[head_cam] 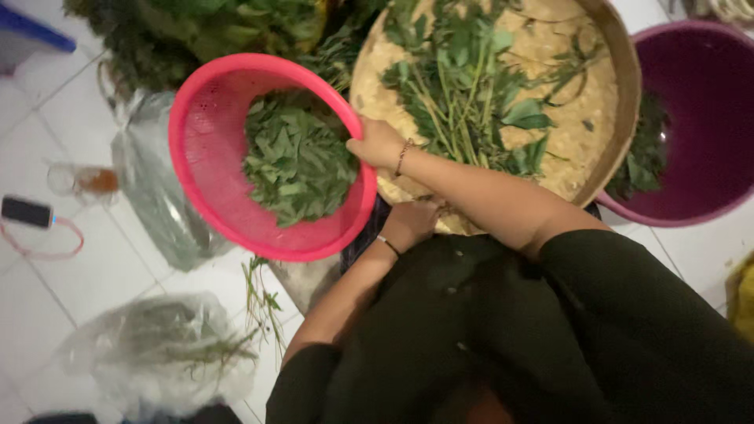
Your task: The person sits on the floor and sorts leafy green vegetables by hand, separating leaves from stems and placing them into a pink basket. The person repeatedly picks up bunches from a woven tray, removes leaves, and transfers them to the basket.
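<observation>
Right hand (377, 143) grip pinched the pink colander (206, 149) rim, picked leaves (297, 159) just left; left hand (408, 224) nearer body, grip unclear.

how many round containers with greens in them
3: pink colander held at its rim by the right hand, woven tray in the middle, purple basin far right.
</observation>
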Tool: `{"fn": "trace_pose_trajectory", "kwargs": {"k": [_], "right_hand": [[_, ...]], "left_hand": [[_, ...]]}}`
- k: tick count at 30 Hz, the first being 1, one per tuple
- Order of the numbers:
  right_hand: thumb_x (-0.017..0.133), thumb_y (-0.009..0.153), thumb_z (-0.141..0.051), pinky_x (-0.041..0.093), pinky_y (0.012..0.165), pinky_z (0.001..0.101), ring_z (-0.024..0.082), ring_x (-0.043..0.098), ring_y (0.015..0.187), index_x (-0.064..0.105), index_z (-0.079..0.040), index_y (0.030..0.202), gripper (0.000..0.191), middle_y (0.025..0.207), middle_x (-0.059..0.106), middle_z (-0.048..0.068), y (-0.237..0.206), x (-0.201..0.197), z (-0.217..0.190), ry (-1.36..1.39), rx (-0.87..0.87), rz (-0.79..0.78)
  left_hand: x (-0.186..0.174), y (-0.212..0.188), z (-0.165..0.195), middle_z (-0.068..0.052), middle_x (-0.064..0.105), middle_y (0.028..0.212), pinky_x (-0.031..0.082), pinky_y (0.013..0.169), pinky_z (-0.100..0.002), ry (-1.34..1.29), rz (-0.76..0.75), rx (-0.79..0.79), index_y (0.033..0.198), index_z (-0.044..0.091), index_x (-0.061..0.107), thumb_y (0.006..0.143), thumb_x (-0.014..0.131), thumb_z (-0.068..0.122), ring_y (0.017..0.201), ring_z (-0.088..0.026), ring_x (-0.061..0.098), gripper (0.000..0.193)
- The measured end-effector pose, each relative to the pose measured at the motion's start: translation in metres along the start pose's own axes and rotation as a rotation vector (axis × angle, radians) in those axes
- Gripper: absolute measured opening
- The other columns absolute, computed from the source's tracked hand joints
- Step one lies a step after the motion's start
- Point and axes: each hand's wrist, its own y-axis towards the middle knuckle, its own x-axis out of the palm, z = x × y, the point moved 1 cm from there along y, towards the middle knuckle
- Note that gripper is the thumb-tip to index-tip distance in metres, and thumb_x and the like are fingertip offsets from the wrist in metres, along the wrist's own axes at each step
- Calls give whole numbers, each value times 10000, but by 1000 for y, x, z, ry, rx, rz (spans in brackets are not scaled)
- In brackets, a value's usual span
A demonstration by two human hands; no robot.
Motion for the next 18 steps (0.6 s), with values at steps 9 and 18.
{"fn": "trace_pose_trajectory", "kwargs": {"k": [9,18], "right_hand": [[626,843,-110,523,627,355,209,614,720,638,-67,1118,278,859,659,63,-20,-52,-31,1208,266,-55],[564,869,-53,596,955,452,242,704,984,541,-65,1169,302,1053,636,73,-111,-286,31,1551,22,321]], "left_hand": [[-8,-6,-4,-228,694,774,526,639,-561,16,-83,-127,1107,82,653,909,538,162,743,-431,691,243],[-55,-29,23,-216,703,855,528,703,-547,-38,65,-163,1025,100,635,918,596,197,798,-441,675,150]]}}
